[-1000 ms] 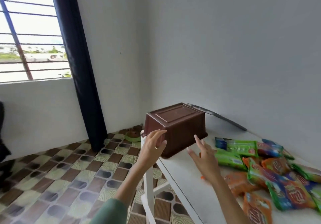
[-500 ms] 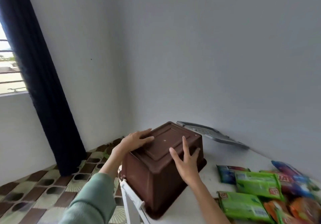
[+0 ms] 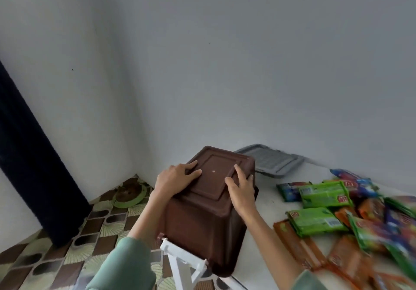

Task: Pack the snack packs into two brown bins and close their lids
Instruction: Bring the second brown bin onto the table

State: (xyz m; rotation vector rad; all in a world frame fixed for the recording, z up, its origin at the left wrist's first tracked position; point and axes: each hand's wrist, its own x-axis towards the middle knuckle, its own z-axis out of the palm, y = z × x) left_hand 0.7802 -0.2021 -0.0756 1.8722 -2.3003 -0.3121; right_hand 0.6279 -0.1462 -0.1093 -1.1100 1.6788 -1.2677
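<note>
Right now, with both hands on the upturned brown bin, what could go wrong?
1. The brown bin sits upside down at the very corner of the table; turning it there could tip it onto the floor.
2. The left hand and right hand lie flat on its upturned base, not gripping, so it may slip.
3. Swinging it right could scatter the snack packs; backward, it could knock the grey lid.

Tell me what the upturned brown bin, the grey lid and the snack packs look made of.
Brown bin: moulded plastic by the look, smooth with a dull sheen and raised ridges on its base. Grey lid: likely plastic too, matte, with a ribbed surface. Snack packs: apparently thin, brightly printed glossy film, though they are blurred.
</note>
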